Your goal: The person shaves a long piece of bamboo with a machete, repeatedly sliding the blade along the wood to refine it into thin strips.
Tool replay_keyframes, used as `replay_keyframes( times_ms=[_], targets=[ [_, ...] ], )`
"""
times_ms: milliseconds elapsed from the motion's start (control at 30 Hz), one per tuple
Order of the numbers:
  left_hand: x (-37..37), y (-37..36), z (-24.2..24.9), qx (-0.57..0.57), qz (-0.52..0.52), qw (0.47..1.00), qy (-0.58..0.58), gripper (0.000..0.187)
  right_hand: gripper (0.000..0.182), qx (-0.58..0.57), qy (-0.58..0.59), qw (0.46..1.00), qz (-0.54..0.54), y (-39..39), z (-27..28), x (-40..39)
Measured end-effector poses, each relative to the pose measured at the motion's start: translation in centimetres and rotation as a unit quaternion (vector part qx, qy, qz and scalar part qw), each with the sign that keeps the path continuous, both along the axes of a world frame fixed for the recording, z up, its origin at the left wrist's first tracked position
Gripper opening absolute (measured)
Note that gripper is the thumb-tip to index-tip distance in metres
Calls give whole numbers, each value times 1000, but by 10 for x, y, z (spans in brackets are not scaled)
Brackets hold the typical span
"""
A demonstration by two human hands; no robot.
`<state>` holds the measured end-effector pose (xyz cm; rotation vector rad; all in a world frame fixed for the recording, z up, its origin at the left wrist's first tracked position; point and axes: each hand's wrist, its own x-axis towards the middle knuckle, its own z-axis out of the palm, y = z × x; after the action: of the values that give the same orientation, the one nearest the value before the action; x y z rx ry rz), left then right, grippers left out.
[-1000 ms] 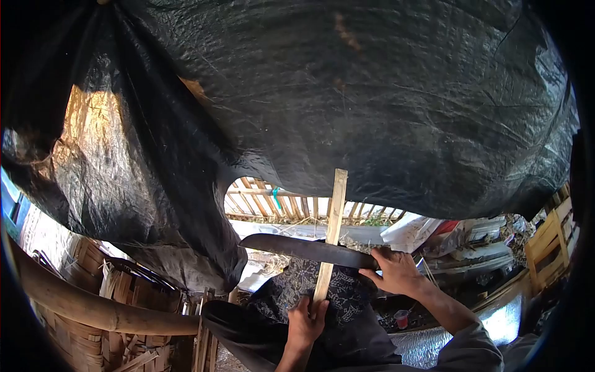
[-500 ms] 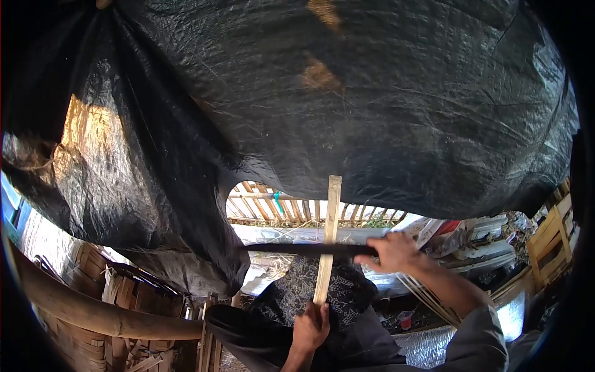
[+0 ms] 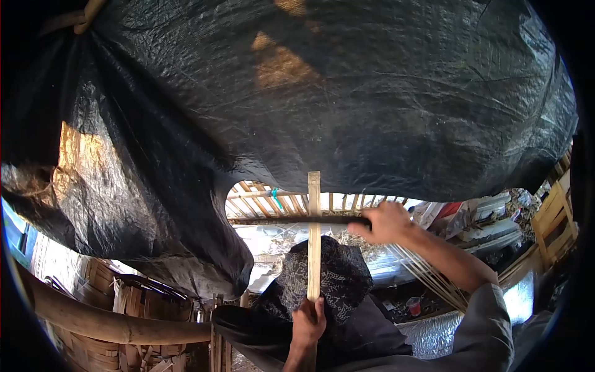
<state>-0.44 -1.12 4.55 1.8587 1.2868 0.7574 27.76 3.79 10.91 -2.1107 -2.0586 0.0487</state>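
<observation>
My left hand is wrapped round the lower part of a pale, flat bamboo strip, which stands nearly upright in front of me. My right hand is closed on the handle of a machete. Its long dark blade points left and lies crosswise at the strip, well above my left hand. Behind the strip, a dark patterned cloth covers my lap.
A black tarp hangs low ahead and down the left side. A thick bamboo pole runs across the lower left. Thin sticks and a red cup lie to the right, below a wooden frame. Beyond is a slatted fence.
My right hand and the machete have moved up along the bamboo strip, farther from my left hand. The strip now stands straighter, its top shifted left in view.
</observation>
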Motion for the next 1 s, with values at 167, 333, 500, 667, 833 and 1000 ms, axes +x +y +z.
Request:
replay_keyframes(
  times_ms=[167,333,500,667,833,1000],
  targets=[
    [1,5,-12,5,0,999,-37,30,67,-40,115,993,0,2,-7,-2],
    [-1,6,-10,-2,-22,999,-36,32,65,35,-82,986,141,-31,3,-41],
    [-6,6,-12,-75,-18,996,-41,35,59,12,17,999,35,11,14,-4],
    [-3,9,-9,-76,-41,991,-99,37,67,17,82,996,36,14,3,-12],
    [-7,7,-6,-164,-51,975,-141,33,70,139,-65,970,188,-13,-2,-31],
    [-6,0,-1,-255,-18,947,-193,36,74,62,27,997,27,34,11,11]
  ],
)
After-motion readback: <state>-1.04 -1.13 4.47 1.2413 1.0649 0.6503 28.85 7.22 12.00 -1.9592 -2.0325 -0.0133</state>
